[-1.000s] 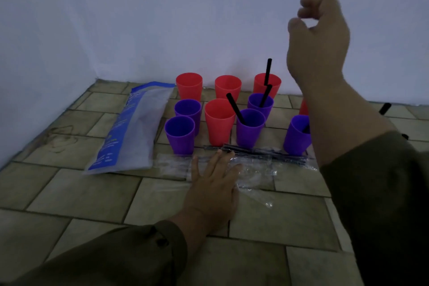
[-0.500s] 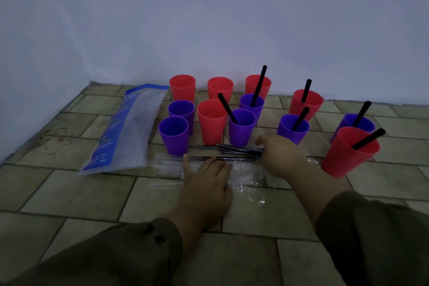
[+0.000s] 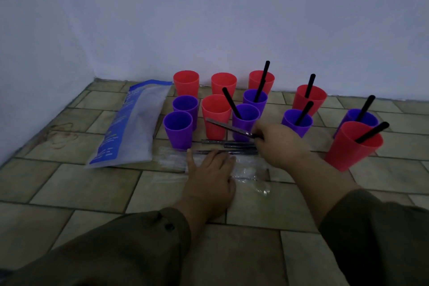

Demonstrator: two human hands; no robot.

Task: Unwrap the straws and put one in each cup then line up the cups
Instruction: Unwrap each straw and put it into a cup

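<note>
Right hand holds a wrapped straw (its gripped end hidden).

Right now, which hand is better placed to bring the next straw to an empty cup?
Right hand. It pinches a wrapped straw, raised in front of a strawless red cup; the left hand lies flat on the empty wrappers.

Eight cups stand clustered on the floor by the wall, with four more cups to their right. A bag lies to the left. Wrapped straws lie before the cluster, and empty wrappers lie nearer still, under the left hand. The right hand holds one straw above the pile.
</note>
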